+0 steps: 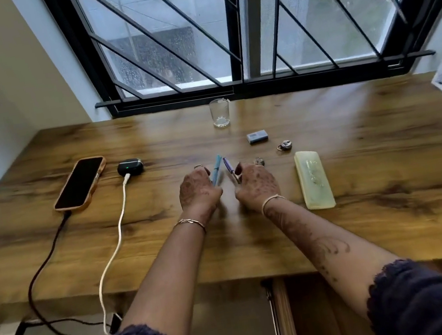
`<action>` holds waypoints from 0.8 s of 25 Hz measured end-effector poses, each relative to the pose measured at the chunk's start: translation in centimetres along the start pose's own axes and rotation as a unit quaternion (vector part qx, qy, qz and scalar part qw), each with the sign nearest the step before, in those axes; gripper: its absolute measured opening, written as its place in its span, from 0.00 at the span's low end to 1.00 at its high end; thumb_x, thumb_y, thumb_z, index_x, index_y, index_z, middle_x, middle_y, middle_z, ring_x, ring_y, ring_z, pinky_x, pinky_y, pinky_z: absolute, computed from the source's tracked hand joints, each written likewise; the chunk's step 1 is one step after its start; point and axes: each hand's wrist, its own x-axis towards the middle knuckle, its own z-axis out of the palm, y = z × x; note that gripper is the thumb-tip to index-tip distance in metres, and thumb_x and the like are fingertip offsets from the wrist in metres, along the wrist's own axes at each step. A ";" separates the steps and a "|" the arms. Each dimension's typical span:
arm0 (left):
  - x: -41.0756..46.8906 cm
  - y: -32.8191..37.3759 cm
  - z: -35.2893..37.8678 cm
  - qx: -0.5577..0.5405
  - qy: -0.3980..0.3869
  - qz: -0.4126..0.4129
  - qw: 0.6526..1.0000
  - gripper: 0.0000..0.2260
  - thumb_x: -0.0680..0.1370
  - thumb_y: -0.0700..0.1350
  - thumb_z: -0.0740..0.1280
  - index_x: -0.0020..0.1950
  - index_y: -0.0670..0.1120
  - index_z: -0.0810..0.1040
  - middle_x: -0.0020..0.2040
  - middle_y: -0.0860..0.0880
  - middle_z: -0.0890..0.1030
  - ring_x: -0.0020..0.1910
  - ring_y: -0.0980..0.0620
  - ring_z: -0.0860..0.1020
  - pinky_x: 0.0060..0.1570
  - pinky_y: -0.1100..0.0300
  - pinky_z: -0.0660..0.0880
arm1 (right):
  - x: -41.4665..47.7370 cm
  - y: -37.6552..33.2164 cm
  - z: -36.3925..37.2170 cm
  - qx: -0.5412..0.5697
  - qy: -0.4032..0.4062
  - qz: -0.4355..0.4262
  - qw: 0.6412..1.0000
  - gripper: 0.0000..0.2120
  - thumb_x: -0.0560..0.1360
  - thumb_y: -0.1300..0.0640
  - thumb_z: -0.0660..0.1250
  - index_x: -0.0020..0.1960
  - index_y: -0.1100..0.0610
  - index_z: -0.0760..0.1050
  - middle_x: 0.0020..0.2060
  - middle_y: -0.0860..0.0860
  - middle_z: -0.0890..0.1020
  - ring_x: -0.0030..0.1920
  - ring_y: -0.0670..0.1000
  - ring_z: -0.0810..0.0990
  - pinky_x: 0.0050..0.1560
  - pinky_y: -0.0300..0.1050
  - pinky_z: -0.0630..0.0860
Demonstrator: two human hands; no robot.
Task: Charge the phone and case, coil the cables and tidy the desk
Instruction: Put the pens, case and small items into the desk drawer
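The left grip (198, 187) is curled round a blue pen (217, 171) and the right grip (256, 183) round a purple pen (228, 166), both held just above the middle of the wooden worktop (376, 169) with tips pointing away from the person. To the left, a phone (79, 182) lies screen-up, dark, with a black cable (42, 266) plugged into its near end. Just beside it sits a black earbud case (130, 167), a green light showing, with a white cable (115, 245) attached; both cables trail over the front edge. A bunch of keys (259, 162) lies just beyond the right grip. To the right are a pale yellow case (314, 179), a small padlock (284, 145) and a grey box (257, 136). A clear glass (220, 113) stands upright near the barred window (246, 15).
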 end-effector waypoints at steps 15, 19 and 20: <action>-26.9 6.2 9.1 -0.172 -0.194 -0.132 0.957 0.12 0.71 0.43 0.73 0.53 0.42 0.78 0.46 0.43 0.83 0.36 0.50 0.84 0.39 0.52 0.83 | -23.2 18.4 -6.0 0.205 -0.041 0.152 0.966 0.06 0.63 0.49 0.72 0.36 0.47 0.76 0.39 0.49 0.85 0.43 0.51 0.84 0.49 0.52 0.82; -29.6 6.0 12.8 -0.080 -0.230 -0.145 0.959 0.09 0.71 0.44 0.73 0.49 0.46 0.78 0.46 0.46 0.84 0.39 0.50 0.84 0.39 0.54 0.83 | -25.1 21.9 -3.9 0.146 -0.103 0.168 0.969 0.08 0.65 0.52 0.75 0.35 0.51 0.77 0.42 0.52 0.85 0.47 0.53 0.84 0.50 0.48 0.81; -29.8 5.7 13.5 -0.052 -0.228 -0.145 0.961 0.11 0.71 0.46 0.74 0.51 0.47 0.78 0.48 0.46 0.83 0.41 0.50 0.84 0.41 0.54 0.83 | -25.4 22.4 -3.4 0.132 -0.115 0.175 0.969 0.06 0.66 0.53 0.75 0.38 0.51 0.78 0.45 0.53 0.85 0.50 0.53 0.83 0.52 0.45 0.80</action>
